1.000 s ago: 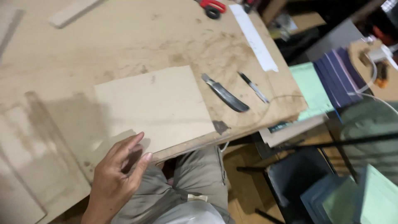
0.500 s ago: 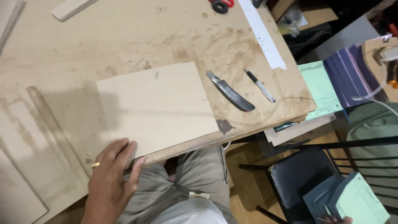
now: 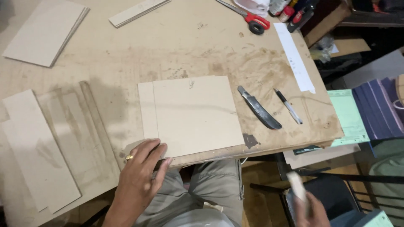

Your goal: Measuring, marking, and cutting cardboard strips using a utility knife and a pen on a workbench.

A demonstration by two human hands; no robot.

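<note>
Cardboard sheet lies flat at the table's near edge, long axis running left-right. Our left hand presses its near-left corner, fingers spread, gripping nothing. Right of the sheet, our right hand is blurred below the edge, clasping a pale strip. Knife, pen just right of the sheet.

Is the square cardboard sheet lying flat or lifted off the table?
Flat. The square tan cardboard sheet lies spread on the wooden table, with no edge raised. The left hand rests at its near corner.
</note>
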